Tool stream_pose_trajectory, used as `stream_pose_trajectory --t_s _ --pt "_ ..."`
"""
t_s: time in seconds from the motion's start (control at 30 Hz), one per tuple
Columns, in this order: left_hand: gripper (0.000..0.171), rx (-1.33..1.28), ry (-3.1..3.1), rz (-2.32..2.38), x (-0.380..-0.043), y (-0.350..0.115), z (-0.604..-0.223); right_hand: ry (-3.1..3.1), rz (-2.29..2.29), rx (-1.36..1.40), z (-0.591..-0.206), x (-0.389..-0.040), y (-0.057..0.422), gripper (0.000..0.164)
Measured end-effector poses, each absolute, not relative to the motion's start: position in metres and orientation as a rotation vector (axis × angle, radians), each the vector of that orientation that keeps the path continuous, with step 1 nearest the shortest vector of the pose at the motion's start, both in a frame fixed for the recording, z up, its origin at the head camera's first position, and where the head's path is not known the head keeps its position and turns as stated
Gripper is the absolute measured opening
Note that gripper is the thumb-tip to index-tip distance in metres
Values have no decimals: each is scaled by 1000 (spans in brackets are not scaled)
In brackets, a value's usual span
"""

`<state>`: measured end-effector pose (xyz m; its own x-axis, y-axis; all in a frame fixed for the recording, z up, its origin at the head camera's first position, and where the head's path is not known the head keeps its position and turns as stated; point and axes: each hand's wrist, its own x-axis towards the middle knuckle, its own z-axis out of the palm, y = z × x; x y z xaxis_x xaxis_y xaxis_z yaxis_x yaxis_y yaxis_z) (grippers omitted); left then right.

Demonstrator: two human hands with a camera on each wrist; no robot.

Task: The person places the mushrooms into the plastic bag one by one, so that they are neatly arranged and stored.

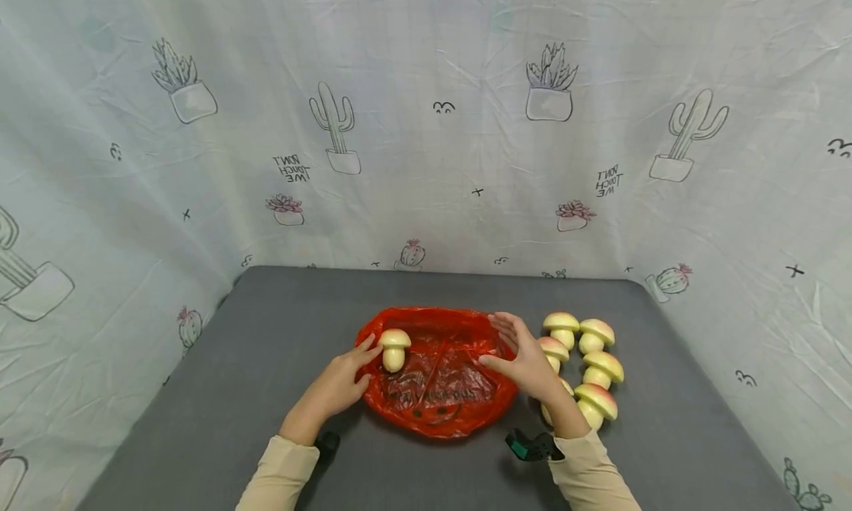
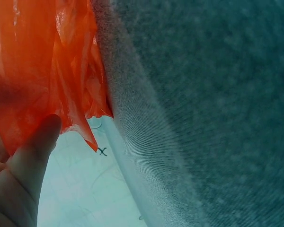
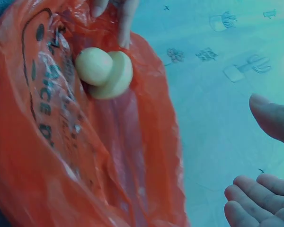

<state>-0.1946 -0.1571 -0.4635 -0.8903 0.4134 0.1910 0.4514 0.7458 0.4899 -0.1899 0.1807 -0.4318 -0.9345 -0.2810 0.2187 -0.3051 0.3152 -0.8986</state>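
A red plastic bag (image 1: 435,422) lies spread on the table, its mouth facing up and its rim spread wide. Inside it, at the left, is a toy mushroom (image 1: 394,357) with a pale yellow cap and stem. At the bag's left rim my left hand (image 1: 339,381) pinches the plastic, thumb (image 2: 40,146) on the outside, with fingertips close to the mushroom. My right hand (image 1: 529,359) hovers by the right rim, fingers apart and holding nothing; the right wrist view shows its palm (image 3: 265,208) beside the bag.
Several more toy mushrooms (image 1: 602,368) stand grouped on the table right of the bag, some partly behind my right hand and forearm. The grey table (image 1: 220,400) ends at a white curtain (image 1: 426,163) with plant drawings at the back and sides.
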Motion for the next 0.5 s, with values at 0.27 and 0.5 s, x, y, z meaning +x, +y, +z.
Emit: stream_pose_trajectory --t_s 0.27,0.5 --pt "52 -721 -2872 -822 -195 -157 -464 -2510 1659 528 -426 -180 207 70" --pt "51 -723 -2862 -846 -194 -159 -464 -2491 1622 455 -430 -166 233 72"
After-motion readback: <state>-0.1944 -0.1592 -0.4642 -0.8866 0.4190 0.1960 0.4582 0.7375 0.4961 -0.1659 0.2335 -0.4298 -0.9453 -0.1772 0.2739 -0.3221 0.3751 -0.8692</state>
